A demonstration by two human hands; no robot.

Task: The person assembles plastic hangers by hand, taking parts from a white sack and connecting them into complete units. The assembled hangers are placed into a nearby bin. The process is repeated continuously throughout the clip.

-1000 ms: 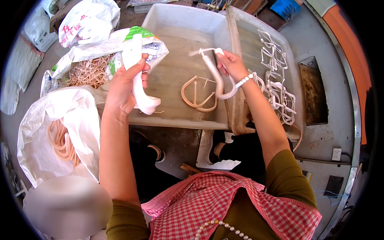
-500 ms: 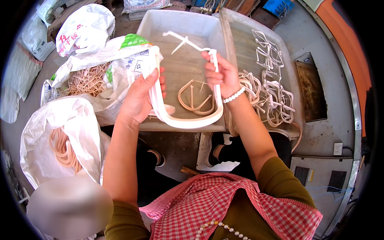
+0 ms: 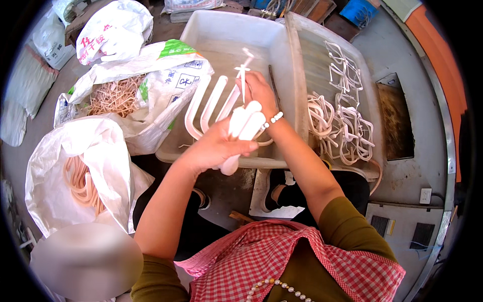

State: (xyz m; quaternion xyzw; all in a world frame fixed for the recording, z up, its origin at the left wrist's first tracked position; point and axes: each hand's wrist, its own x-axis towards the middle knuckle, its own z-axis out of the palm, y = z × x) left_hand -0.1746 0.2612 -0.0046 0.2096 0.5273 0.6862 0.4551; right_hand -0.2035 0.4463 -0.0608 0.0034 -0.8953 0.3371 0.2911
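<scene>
Over the near end of an open plastic tub, I hold pale U-shaped plastic handles (image 3: 207, 108) bunched together. My left hand (image 3: 214, 146) is closed round their thick rounded ends, which point toward me. The curved bends stick out to the left of it. Slightly farther off, my right hand (image 3: 261, 96), with a bead bracelet at the wrist, is closed at the far side of the bunch; its fingers are partly hidden. A thin cross-shaped plastic sprue (image 3: 243, 69) stands out beside its fingertips.
The tub (image 3: 241, 20) lies ahead. On its right, a second tub (image 3: 347, 44) holds tangled handles with sprues (image 3: 354, 126). Left of me stand a sack (image 3: 168, 83) of thin plastic scraps (image 3: 116, 95) and a white bag (image 3: 45, 161) with curved pieces (image 3: 83, 183).
Both hands have come closer together. The handles have turned from one wide U facing me to a bunch pointing at me, and the left hand has moved right and nearer.
</scene>
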